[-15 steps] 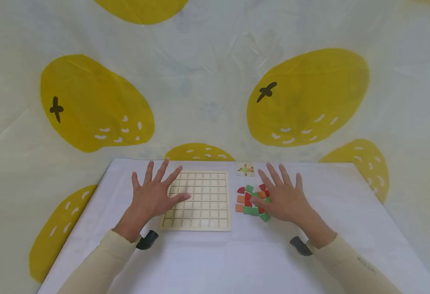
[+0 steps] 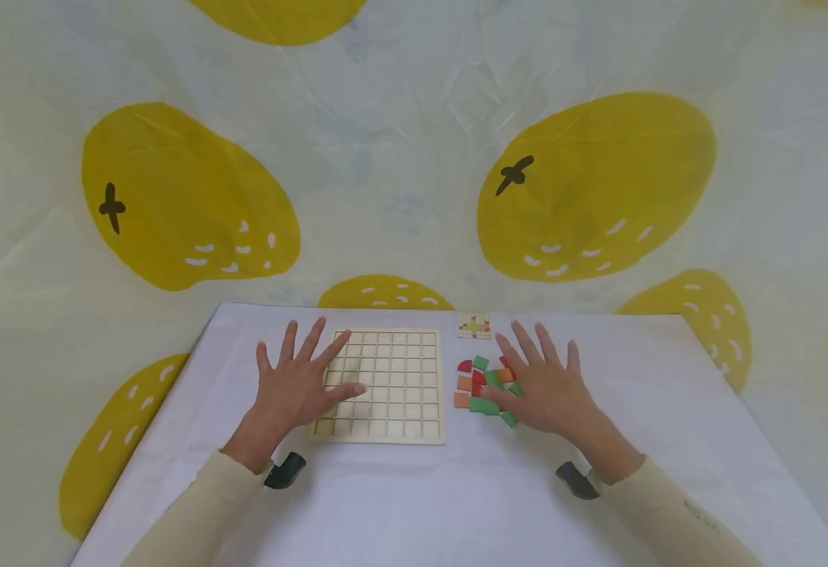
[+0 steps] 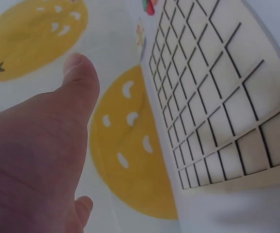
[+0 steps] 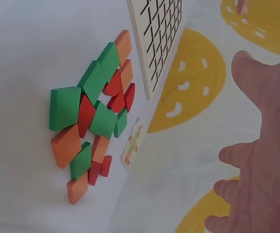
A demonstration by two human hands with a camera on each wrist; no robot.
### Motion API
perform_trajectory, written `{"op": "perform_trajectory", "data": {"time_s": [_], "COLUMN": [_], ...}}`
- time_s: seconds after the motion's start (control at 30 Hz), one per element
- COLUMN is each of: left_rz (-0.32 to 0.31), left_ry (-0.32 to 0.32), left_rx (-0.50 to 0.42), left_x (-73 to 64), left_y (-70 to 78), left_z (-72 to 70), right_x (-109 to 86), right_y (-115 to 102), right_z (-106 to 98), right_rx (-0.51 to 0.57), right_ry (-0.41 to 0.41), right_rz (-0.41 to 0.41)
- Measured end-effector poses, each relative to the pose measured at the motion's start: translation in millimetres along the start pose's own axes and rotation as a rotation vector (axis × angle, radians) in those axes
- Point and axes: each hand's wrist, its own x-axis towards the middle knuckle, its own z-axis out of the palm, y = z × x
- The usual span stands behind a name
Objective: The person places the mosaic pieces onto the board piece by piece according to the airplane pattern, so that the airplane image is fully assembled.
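My left hand (image 2: 293, 390) hovers with spread fingers over the left side of a pale wooden grid board (image 2: 400, 386), whose square cells hold no pieces. In the left wrist view a gap shows between the thumb (image 3: 81, 77) and the board. Spread likewise, my right hand (image 2: 547, 390) hangs above the right part of a cluster of small blocks (image 2: 483, 405) and hides some of them. The right wrist view shows these blocks as green squares (image 4: 64, 108), orange squares (image 4: 66, 145) and red rounded pieces (image 4: 113, 85). Both hands are without anything in them.
A small pattern card (image 2: 474, 326) with a green and red design lies at the table's back edge, behind the blocks. White cloth covers the table (image 2: 414, 512). Behind it hangs a curtain (image 2: 400, 157) with large yellow fruit prints.
Both hands have lowered slightly toward the person, fingers still spread. The board, blocks and card have stayed in place; the view has shifted a little.
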Motion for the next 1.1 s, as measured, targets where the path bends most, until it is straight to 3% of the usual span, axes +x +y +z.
{"op": "perform_trajectory", "data": {"time_s": [0.33, 1.1], "left_rz": [0.019, 0.002], "left_ry": [0.014, 0.001], "left_rx": [-0.024, -0.037], "left_x": [-3.1, -5.9], "left_y": [-6.1, -20.4], "left_z": [16.6, 33.4], "right_x": [-4.6, -2.9], "right_y": [2.6, 15.4], "right_z": [11.8, 33.0], "right_rx": [-0.011, -0.01], "right_ry": [0.008, 0.044], "right_rz": [-0.001, -0.036]}}
